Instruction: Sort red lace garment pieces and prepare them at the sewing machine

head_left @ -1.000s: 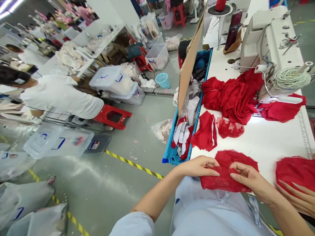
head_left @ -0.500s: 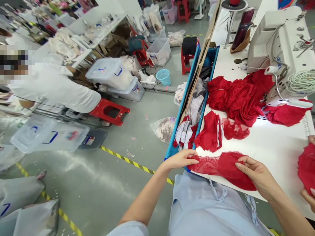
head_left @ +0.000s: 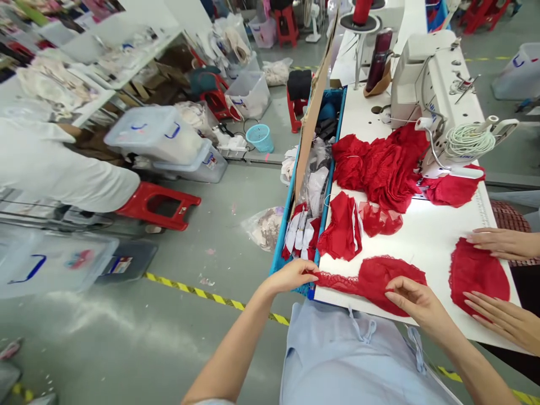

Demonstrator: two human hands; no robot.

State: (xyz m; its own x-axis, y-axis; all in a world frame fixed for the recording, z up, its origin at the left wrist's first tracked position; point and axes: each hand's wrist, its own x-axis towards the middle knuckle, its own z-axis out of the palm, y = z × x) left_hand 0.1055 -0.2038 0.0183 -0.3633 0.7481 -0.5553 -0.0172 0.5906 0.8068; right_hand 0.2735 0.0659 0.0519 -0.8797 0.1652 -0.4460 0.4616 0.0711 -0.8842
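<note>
At the table's near edge lies a red fabric piece (head_left: 379, 278) with a narrow lace strip (head_left: 340, 281) running out to its left. My left hand (head_left: 293, 275) pinches the strip's far left end between thumb and fingers. Over the wider part, my right hand (head_left: 415, 304) is curled, thumb and index tips close together on the cloth; the fold between them is hard to see. Just behind lie a stack of red cut pieces (head_left: 340, 225) with white edges and a clear bag of red bits (head_left: 382, 219).
A sewing machine (head_left: 439, 84) stands beyond a red fabric heap (head_left: 379, 163). On the right, another person's hands (head_left: 504, 315) rest on a second red piece (head_left: 476, 275). A blue-framed cloth bin (head_left: 276, 242) borders the table's left side. A red stool (head_left: 164, 205) stands on the floor.
The view has swung to the right. The red piece now lies flatter on the table under my right hand. The other person's red piece has been laid on the tabletop.
</note>
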